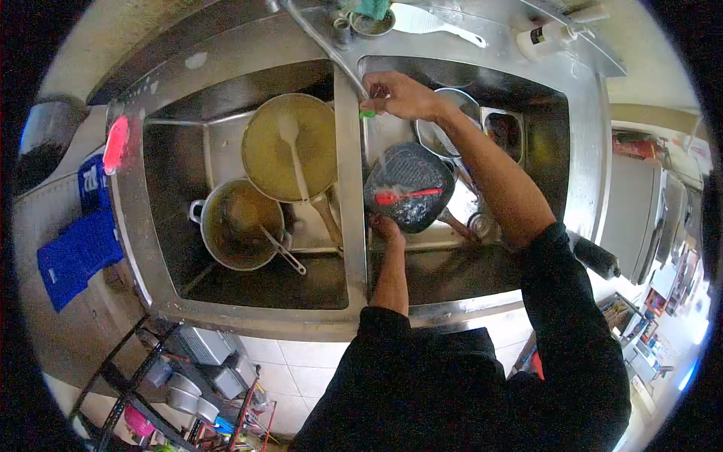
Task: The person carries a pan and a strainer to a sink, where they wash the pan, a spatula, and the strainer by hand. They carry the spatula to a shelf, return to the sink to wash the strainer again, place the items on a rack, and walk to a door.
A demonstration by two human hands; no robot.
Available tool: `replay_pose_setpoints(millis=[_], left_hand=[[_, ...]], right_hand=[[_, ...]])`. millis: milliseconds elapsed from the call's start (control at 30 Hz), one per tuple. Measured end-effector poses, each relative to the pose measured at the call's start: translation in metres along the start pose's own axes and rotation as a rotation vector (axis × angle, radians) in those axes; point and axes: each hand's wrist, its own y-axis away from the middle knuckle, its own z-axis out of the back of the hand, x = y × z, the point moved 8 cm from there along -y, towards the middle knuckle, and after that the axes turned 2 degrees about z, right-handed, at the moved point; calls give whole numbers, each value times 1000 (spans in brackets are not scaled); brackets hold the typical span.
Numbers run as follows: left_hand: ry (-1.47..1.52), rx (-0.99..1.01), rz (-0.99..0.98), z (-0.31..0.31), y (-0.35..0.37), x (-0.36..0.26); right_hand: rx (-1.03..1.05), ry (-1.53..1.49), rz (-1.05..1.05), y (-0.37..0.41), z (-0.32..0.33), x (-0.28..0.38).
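The dark, ridged grill pan [425,169] lies in the right-hand basin [546,181] of the stainless-steel double sink, close to the divider, its brown handle [458,226] pointing down and to the right in the view. A red utensil with a broad end [407,196] lies across the pan, and a thin stream of water falls onto the pan's left part.

The left hand [388,228] is at the pan's near-left edge, its fingers curled at the rim; how firmly they grip cannot be told. The right hand [403,96] is above and beyond the pan, apart from it, with the fingers closed around the end of the long metal faucet spout [324,44], where a small green piece [367,114] shows.

Beside the pan, partly behind the right forearm, is a round metal strainer [449,113], with a rectangular metal container [503,134] farther right.

Across the divider, the left basin [173,173] holds a large round pan coated in yellowish residue [263,154] with a pale spoon [292,143] in it, and a silver pot with brown contents [233,226] with a light-handled utensil [285,252] leaning inside.
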Motion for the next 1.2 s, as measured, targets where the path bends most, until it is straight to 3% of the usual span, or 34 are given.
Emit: replay_pose_setpoints(millis=[167,333,467,533,600,667,733,833,933,1033,1067,1133,1200], left_hand=[[178,137,43,-19,23,-31],[99,187,-66,-17,8,-26],[177,6,-60,-10,24,-35],[161,40,-165,-14,29,-48],[27,24,-245,-11,27,-56],[-219,-160,-498,-5,35,-68],[-514,-498,-936,-14,83,-99],[-394,-260,-847,-43,121,-141],[194,340,-205,-89,77,-102],[395,596,105,-111,105,-108],[360,558,121,-118,107,-111],[148,735,5,-137,124,-122],[412,820,215,-152,127,-111]], right_hand=[[-4,-77,-1,3,-1,6],[-27,-13,25,4,1,5],[-118,126,85,5,8,14],[-152,177,176,4,8,20],[-115,230,90,3,9,17],[-125,278,84,6,14,18],[-185,321,167,8,20,19],[-217,379,260,13,23,30],[-39,272,51,11,15,19],[-161,-224,-250,30,-2,-13],[-233,-511,-256,37,-12,-18],[-402,-1162,-362,55,-30,-12],[-396,-1544,-280,54,-52,-16]])
